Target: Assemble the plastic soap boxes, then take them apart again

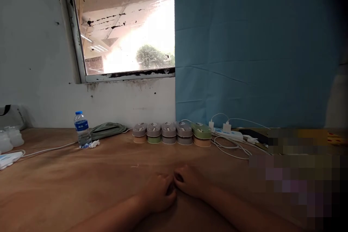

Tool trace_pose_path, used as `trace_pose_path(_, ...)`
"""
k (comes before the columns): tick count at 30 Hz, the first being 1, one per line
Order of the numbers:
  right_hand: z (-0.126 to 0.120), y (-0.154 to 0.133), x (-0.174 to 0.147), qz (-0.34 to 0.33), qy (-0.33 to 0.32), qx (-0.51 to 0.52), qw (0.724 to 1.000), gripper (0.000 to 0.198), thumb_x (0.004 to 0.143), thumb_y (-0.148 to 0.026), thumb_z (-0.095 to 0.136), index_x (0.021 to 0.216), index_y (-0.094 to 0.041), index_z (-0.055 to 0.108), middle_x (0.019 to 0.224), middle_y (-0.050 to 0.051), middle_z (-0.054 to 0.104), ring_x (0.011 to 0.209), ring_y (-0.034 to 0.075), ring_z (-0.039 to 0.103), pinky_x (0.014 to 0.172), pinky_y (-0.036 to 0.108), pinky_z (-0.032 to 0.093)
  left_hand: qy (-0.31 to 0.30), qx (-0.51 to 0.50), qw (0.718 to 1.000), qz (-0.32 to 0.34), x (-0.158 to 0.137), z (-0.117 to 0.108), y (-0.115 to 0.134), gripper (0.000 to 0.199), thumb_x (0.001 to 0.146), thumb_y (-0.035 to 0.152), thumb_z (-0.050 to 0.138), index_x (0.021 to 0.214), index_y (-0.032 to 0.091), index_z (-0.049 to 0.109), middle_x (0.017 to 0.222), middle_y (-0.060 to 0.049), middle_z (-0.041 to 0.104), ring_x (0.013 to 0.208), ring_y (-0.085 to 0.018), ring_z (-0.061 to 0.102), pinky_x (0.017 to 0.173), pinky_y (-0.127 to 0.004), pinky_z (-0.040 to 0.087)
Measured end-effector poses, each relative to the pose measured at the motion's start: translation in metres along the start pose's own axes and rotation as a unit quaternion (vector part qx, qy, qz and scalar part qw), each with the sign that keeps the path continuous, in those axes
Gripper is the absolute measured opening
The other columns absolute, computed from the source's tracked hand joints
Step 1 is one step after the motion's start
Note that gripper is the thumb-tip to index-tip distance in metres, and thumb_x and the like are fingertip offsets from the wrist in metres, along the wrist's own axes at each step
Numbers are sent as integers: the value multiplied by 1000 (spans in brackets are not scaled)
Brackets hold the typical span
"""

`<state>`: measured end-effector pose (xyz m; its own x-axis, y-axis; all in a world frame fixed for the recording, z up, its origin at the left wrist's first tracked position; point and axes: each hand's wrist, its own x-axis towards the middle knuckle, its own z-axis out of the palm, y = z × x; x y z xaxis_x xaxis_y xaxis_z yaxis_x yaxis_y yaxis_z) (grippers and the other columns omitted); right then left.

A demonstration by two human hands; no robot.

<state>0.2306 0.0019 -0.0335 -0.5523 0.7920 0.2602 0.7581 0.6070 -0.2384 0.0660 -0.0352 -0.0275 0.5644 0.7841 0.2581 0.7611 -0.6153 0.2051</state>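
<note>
My left hand [158, 193] rests on the brown tabletop [89, 174], its fingers curled into a loose fist. Beside it, my right hand [190, 180] is curled in the same way, and the two hands meet or nearly meet at the knuckles and thumbs. No object shows in either one. Beyond the hands, a row of several small oval lidded boxes [168, 134] stands near the wall. Most have greyish lids over orange, green or grey bases; the rightmost box [201, 135] has a green lid on an orange base.
A water bottle [82, 130] with a blue cap stands left, near a crumpled tissue [94, 144] and a grey-green pouch [108, 131]. White bottles [13, 137] sit far left. Right of the boxes are a power strip [230, 135], chargers and looping white cables [231, 147]. The right edge is pixelated.
</note>
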Motion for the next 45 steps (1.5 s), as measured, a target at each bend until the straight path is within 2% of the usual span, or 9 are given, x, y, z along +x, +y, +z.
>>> trace_pose_path(7,-3,0,-2,12,-2,-2,1000,14,73,-18,47,60,-16,53,62,1,60,57,12,50,50,21,25,-43,-21,998,29,-2,-8,-12,10,76,26,43,73,19,49,75,-1,59,66,-13,51,56,-22,32)
trace_pose_path(15,-7,1,-7,6,-9,9,1000,15,75,-19,46,61,-16,51,62,0,59,56,11,49,50,20,26,-40,-47,998,1,0,-10,-26,8,74,25,45,70,19,49,69,2,57,60,-10,48,50,-20,29)
trace_pose_path(42,-7,1,-6,-1,-13,6,1000,17,76,-20,44,61,-16,51,62,0,59,55,11,48,49,20,25,-57,-57,997,-2,0,-10,-27,7,75,23,44,74,19,50,70,1,56,62,-11,48,53,-20,31)
trace_pose_path(45,-7,2,-6,-6,-13,5,1000,17,76,-20,44,62,-16,52,62,0,58,55,11,48,49,20,25,-36,-62,997,2,1,-11,-27,5,73,22,46,76,19,50,80,0,54,69,-12,50,58,-21,35)
